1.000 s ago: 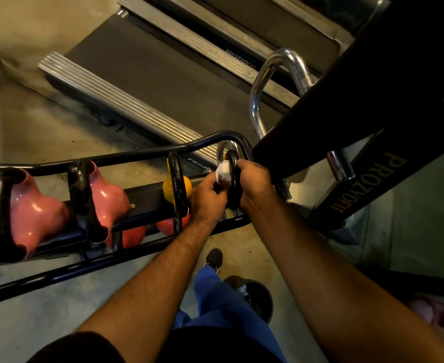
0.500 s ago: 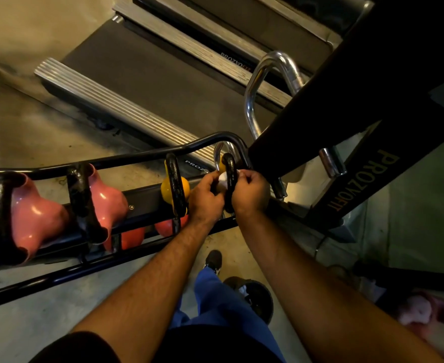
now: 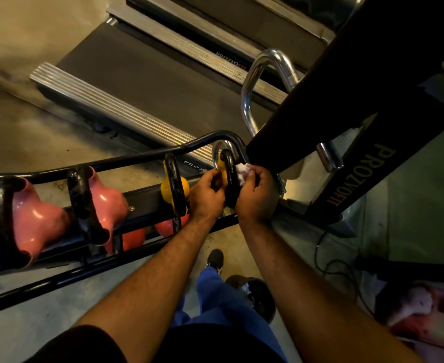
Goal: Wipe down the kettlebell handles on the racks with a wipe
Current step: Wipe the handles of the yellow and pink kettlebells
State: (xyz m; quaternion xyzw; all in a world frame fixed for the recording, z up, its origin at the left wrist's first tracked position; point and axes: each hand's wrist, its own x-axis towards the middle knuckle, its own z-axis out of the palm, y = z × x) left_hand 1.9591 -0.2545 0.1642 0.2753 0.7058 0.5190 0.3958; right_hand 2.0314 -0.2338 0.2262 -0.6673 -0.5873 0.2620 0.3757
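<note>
Reaching both forearms out over the rack (image 3: 105, 273), I have my right hand (image 3: 257, 195) pinching the white wipe (image 3: 241, 171) against the far side of the rightmost black kettlebell handle (image 3: 228, 176). My left hand (image 3: 207, 197) curls its fingers round the near side of that handle. A second ago the wipe sat between the hands, on the handle's left; now it lies to its right. On the top tier I count four kettlebells: two pink, two yellow, with two orange ones below.

arms: bare | top (image 3: 79, 347): black | trousers (image 3: 223, 302): blue | shoe (image 3: 215, 258): dark
</note>
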